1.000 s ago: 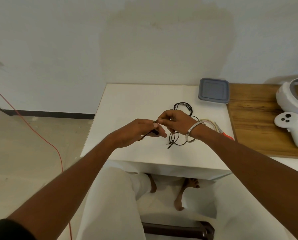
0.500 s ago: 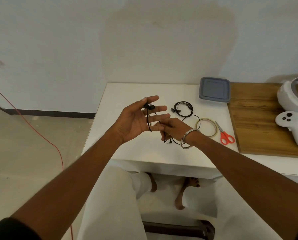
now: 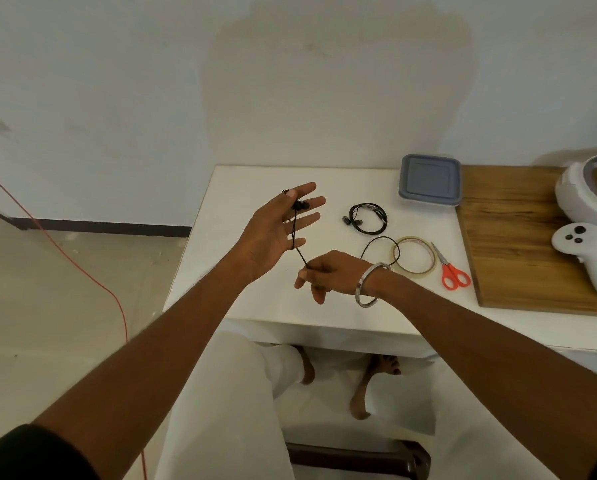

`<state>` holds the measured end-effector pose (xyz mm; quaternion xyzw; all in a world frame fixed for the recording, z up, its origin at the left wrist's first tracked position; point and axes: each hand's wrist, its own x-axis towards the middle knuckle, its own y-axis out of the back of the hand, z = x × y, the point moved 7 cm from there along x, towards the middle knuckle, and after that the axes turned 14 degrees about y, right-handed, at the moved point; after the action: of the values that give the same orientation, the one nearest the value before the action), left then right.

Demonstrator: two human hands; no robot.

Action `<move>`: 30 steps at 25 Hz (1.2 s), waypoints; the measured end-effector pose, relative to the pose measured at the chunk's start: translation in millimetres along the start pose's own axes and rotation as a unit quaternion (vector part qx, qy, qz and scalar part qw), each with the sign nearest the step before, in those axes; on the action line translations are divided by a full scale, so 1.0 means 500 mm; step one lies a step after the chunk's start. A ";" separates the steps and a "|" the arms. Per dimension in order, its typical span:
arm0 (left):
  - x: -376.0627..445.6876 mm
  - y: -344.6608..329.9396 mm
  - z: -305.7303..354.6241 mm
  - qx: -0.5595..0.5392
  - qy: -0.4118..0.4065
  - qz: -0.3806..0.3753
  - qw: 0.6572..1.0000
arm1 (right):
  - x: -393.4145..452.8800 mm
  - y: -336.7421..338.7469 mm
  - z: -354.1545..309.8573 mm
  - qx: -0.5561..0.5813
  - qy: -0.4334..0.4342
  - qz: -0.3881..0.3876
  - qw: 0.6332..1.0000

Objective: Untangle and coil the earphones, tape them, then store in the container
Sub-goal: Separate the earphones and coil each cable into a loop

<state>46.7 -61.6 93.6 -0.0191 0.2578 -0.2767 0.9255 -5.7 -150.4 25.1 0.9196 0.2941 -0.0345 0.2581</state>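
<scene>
My left hand [image 3: 279, 227] is raised above the white table [image 3: 241, 202], palm up with fingers spread, and the buds of a black earphone [image 3: 297, 216] are pinned by the thumb against the fingers. Its cord runs down across the palm to my right hand [image 3: 328, 271], which pinches it just below. The cord's slack loops on the table beside a roll of clear tape [image 3: 413, 254]. A second black earphone [image 3: 368, 218] lies coiled further back. The grey-lidded container [image 3: 429, 184] stands shut at the table's far right corner.
Orange-handled scissors [image 3: 451, 271] lie right of the tape. A wooden board [image 3: 532, 244] carries a white controller [image 3: 588, 251] and a white headset [image 3: 591, 192]. A red cable [image 3: 82, 271] crosses the floor at left. My legs are under the table's front edge.
My left hand has risen and opened with the earbuds held on its fingers. My right hand has dropped lower and nearer, pulling the cord down across the left palm.
</scene>
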 end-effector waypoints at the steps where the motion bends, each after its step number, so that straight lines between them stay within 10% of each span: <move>1: 0.000 0.003 -0.001 0.045 -0.003 0.017 0.999 | -0.001 0.001 -0.005 0.002 0.008 -0.006 1.000; 11: -0.001 0.025 -0.044 0.363 -0.056 0.065 0.928 | -0.016 0.079 -0.038 0.054 0.068 0.110 0.990; 30: -0.031 -0.010 -0.066 0.253 0.092 -0.103 0.957 | -0.028 0.132 -0.031 0.018 0.094 0.241 0.966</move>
<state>17.2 -54.2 72.8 0.2151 0.2596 -0.4275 0.8388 18.3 -195.8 71.7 0.9669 0.0857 0.1105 0.2136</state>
